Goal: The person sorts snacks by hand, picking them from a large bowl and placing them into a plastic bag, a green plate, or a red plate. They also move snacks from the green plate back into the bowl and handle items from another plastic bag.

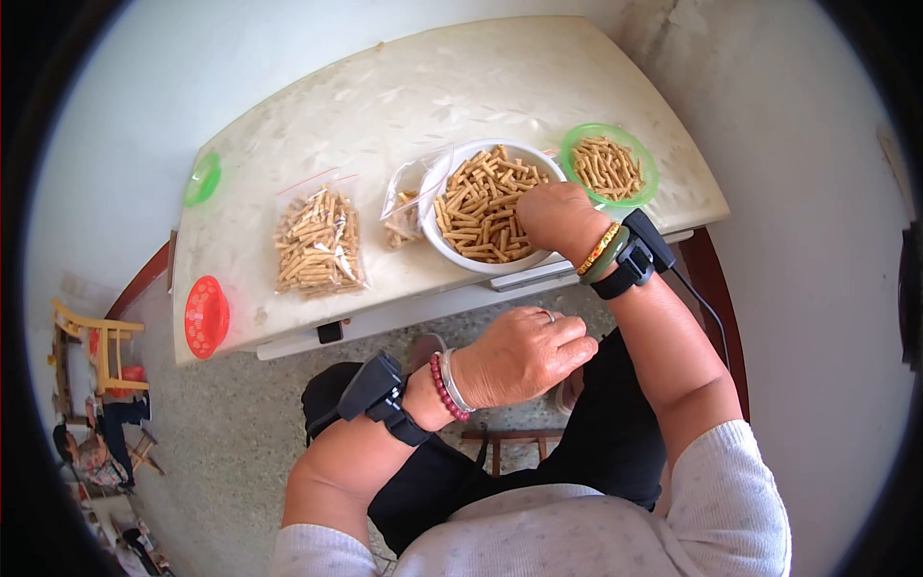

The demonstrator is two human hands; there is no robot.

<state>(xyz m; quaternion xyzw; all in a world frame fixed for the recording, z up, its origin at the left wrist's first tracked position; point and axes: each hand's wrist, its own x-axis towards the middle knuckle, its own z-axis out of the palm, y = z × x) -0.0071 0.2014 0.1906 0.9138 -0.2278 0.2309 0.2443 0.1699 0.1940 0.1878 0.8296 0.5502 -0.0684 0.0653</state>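
Note:
My right hand [556, 217] reaches into a white bowl [452, 252] heaped with tan stick-shaped snacks [478, 205]; its fingers curl down among the sticks and their tips are hidden. My left hand [524, 353] hovers below the table's front edge, above my lap, fingers curled loosely inward, and I see nothing in it. Between the bowl and the filled bag lies a partly filled clear zip bag [404, 213] with its mouth open. A filled zip bag of sticks [317, 240] lies flat further left. Both wrists carry black devices and bracelets.
A green dish [644, 163] with more sticks stands right of the bowl. An upturned green dish [203, 179] sits at the table's far left edge, a red one [206, 315] at the near left corner. The marble-patterned table [404, 96] stands against a white wall.

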